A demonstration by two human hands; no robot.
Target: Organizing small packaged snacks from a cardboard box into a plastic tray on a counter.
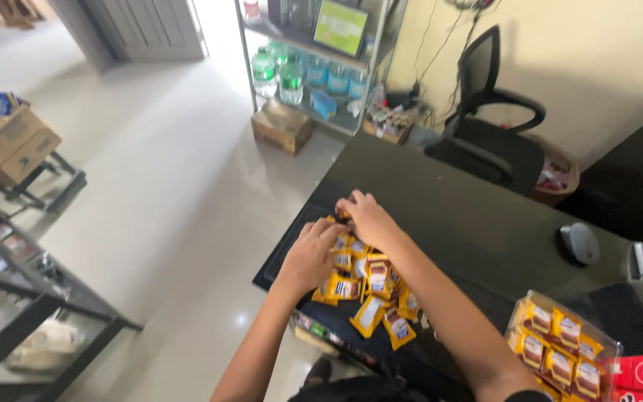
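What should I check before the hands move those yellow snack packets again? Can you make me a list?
1. Left hand resting flat on the pile of yellow packets: ok.
2. Right hand at the pile's far edge: ok.
3. Whether either hand's fingers grip a packet: cannot tell.
4. Packets all safely on the black desk: not ok, some lie at the near edge.
5. Clear bag of packets apart from the pile: ok.
6. Computer mouse out of the hands' way: ok.
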